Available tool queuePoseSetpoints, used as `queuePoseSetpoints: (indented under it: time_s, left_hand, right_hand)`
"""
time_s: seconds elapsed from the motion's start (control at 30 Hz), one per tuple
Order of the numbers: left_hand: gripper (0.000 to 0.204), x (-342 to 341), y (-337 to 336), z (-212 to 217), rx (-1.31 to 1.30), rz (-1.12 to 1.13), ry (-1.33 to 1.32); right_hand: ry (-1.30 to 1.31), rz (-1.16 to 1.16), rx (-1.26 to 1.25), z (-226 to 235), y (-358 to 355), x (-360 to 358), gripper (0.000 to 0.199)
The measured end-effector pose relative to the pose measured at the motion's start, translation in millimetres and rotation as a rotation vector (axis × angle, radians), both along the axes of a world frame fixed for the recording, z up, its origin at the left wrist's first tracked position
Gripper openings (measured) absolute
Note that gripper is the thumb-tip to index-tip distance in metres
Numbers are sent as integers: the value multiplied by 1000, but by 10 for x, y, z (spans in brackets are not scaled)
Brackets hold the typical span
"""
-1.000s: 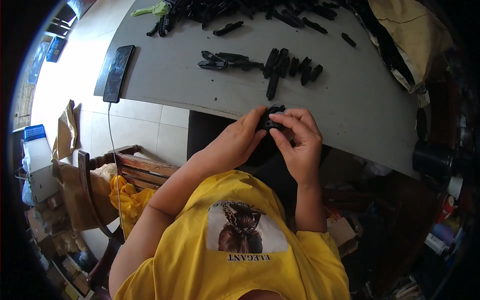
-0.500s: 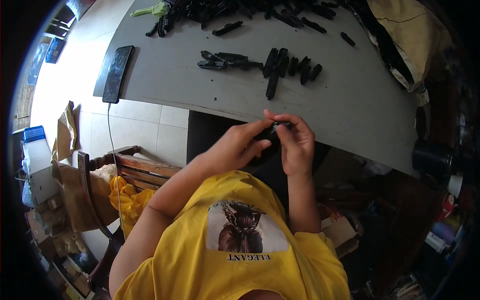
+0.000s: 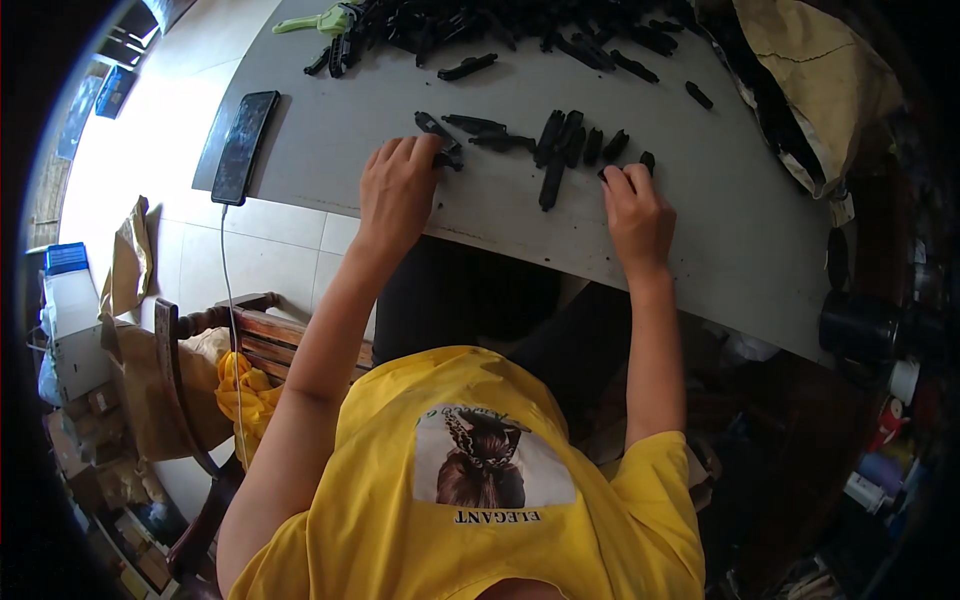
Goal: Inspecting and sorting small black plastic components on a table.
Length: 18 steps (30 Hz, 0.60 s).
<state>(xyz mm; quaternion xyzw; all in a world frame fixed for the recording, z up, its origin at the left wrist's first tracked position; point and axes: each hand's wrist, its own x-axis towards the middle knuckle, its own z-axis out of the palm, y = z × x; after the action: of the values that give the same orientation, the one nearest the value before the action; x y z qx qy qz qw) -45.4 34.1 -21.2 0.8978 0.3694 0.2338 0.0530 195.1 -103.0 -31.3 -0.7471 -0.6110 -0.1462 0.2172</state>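
My left hand is over the left-hand group of small, long black pieces on the table, its fingers curled down onto one black piece whose end shows beside them. Another slim black piece lies just past those fingertips. At the right end of the row, my right hand pinches a small dark piece, mostly hidden by the fingers. A short black piece stands out right behind that hand. Between my hands lie several more black pieces, some side by side, one pointing toward me.
A large heap of black pieces covers the far edge of the grey table, with a light green tool at its left. A phone on a white cable lies left. A brown paper sack sits far right; a wooden chair stands left.
My hands were together near the table's front edge, holding a dark piece. They have separated and reached forward, left hand to the left group, right hand to the right end of the row.
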Motion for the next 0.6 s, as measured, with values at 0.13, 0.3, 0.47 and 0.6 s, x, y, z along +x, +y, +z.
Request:
queuePoseSetpoints:
  time_s: [0.13,0.3,0.47,0.6]
  left_hand:
    - [24,10,-169,3,-519,-46,-405]
    - [41,148,-461,231,-1015,-102,-335]
    - [42,169,-662,347,-1014,-418,-397]
    - [45,178,-699,376,-1073,-473,-378]
  right_hand:
    - [269,72,236,119,-91,-282,12]
    - [1575,239,235,361,-256,-751,12]
    - [1636,264,214,342,-283,-866,11]
    - [1150,325,269,236,-318,-816,22]
